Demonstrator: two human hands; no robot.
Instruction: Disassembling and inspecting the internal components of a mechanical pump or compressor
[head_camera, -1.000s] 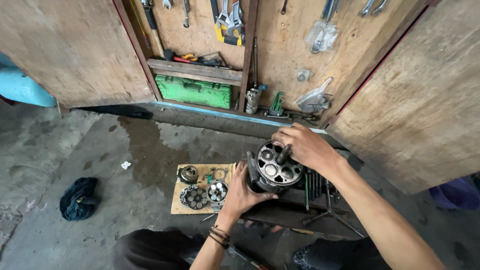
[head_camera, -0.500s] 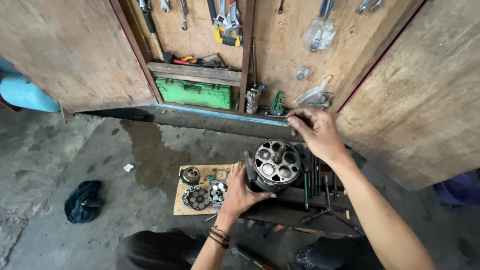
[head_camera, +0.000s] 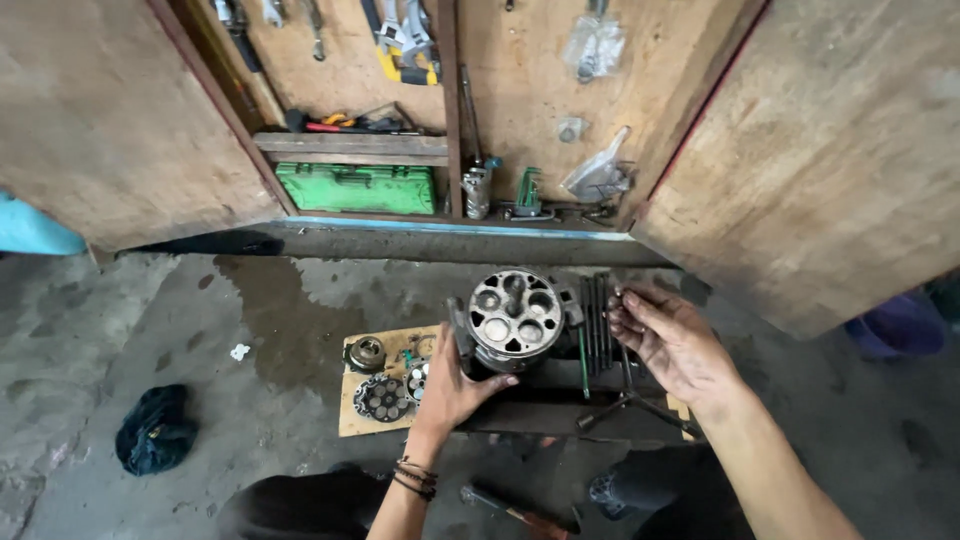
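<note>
We are finding the cylinder block (head_camera: 513, 322) standing bore-face up on the dark bench (head_camera: 560, 395), the left hand (head_camera: 452, 385) clasping its side, apparently steadying it. Right of the block, the right hand (head_camera: 672, 340) is lying open on long bolts (head_camera: 598, 320), gripping nothing.
</note>
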